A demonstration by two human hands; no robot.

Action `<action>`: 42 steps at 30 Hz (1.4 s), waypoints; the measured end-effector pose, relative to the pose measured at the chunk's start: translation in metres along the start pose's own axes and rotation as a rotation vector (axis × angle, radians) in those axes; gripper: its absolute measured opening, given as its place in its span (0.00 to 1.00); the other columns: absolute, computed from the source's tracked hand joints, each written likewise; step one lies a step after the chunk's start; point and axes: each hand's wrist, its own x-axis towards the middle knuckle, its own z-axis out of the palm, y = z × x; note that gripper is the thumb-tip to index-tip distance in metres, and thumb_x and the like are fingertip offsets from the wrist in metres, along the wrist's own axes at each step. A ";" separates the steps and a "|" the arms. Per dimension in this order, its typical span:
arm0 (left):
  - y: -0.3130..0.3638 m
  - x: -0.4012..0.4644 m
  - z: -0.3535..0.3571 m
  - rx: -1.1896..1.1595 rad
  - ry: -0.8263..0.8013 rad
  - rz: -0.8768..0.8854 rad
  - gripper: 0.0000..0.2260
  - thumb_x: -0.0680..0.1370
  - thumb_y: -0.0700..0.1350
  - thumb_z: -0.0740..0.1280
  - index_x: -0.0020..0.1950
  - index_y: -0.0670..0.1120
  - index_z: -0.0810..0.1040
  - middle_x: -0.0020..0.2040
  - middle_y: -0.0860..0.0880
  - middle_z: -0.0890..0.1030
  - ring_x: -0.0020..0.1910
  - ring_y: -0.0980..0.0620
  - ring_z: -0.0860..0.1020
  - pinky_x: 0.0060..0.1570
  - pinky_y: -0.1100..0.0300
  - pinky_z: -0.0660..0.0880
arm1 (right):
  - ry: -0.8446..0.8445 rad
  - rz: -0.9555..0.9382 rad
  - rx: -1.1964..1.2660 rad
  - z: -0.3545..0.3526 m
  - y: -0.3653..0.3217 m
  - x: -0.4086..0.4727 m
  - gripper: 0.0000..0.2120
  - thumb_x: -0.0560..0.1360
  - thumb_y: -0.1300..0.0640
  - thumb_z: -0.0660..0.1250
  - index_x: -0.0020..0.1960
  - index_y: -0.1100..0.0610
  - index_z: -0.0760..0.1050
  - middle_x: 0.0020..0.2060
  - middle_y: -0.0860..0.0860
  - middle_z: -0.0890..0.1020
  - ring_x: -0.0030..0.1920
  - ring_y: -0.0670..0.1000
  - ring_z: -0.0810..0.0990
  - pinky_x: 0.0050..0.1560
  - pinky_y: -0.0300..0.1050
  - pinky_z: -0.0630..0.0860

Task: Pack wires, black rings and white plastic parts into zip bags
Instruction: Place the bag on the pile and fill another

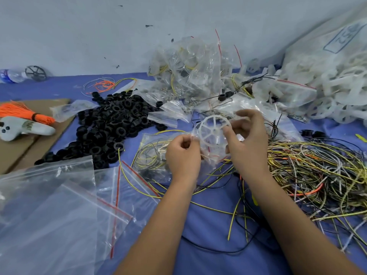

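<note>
My left hand (183, 155) pinches the mouth edge of a clear zip bag (213, 155) held above the blue table. In my right hand (246, 139) a white plastic spoked wheel (213, 129) is pinched at its rim, set at the bag's opening. Just left of the hands lies another bag with coiled yellow and black wires (149, 153). A heap of black rings (113, 124) is spread to the left. A tangle of loose wires (317, 175) lies on the right.
Empty zip bags (59, 205) with red strips cover the near left. Filled bags (190, 72) are piled at the back; white plastic parts (327, 86) are heaped at back right. Cardboard (23, 147), an orange wire bundle (25, 114) and a bottle (11, 76) sit far left.
</note>
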 end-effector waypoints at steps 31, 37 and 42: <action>0.012 0.000 -0.008 0.002 0.077 0.189 0.10 0.79 0.43 0.70 0.37 0.49 0.81 0.30 0.56 0.78 0.30 0.56 0.73 0.35 0.58 0.72 | -0.032 0.527 0.439 0.008 0.003 -0.002 0.05 0.80 0.62 0.69 0.44 0.59 0.80 0.31 0.47 0.82 0.32 0.45 0.81 0.27 0.41 0.78; 0.023 -0.008 -0.013 0.218 0.081 0.557 0.05 0.78 0.42 0.70 0.43 0.46 0.84 0.38 0.52 0.80 0.35 0.56 0.75 0.38 0.62 0.71 | -0.125 0.217 -0.101 0.009 0.005 -0.004 0.05 0.77 0.55 0.73 0.44 0.54 0.81 0.35 0.50 0.86 0.38 0.51 0.86 0.39 0.49 0.81; 0.028 -0.020 -0.012 0.350 0.071 0.847 0.04 0.78 0.38 0.71 0.47 0.43 0.85 0.40 0.50 0.79 0.36 0.58 0.71 0.40 0.72 0.66 | -0.103 0.045 -0.254 0.010 -0.003 -0.010 0.06 0.76 0.54 0.72 0.43 0.53 0.80 0.33 0.47 0.83 0.35 0.46 0.83 0.40 0.50 0.80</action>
